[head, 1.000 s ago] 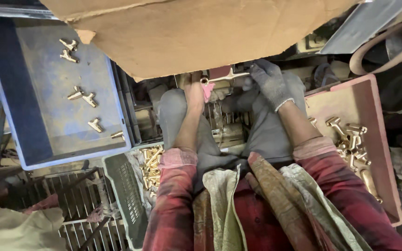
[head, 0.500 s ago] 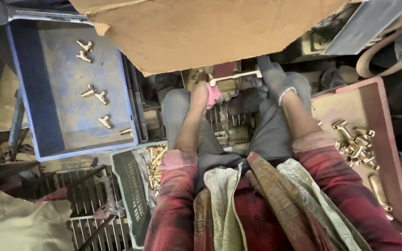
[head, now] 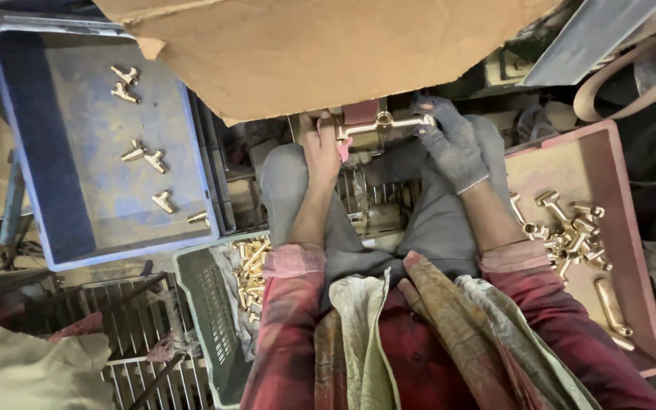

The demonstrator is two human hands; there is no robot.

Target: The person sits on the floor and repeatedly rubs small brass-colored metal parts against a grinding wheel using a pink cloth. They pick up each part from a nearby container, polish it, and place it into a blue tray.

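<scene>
Head view: a seated worker in red plaid sleeves holds a long brass fitting (head: 385, 123) across a small machine fixture (head: 366, 190) between the knees, at about 12 o'clock from the lap, just under the edge of a sheet of cardboard (head: 320, 53). The bare left hand (head: 320, 144) is clenched round the fitting's left end, with something pink at the fingers (too small to tell what). The gloved right hand (head: 453, 144) grasps the right end, fingers closed over the bar.

At 10 o'clock a blue tray (head: 47, 190) carries only a handful of brass pieces (head: 146, 156), scattered well apart. At 3 o'clock a red tray (head: 632, 228) holds a heap of elbow-shaped brass fittings (head: 571, 231). At 8 o'clock a green crate (head: 214, 319) shows more small brass parts (head: 252, 266) along its inner side.

Judging by the trays, the work looks early: few pieces lie in the blue tray, many wait in the red one, and one is in hand at the fixture.
</scene>
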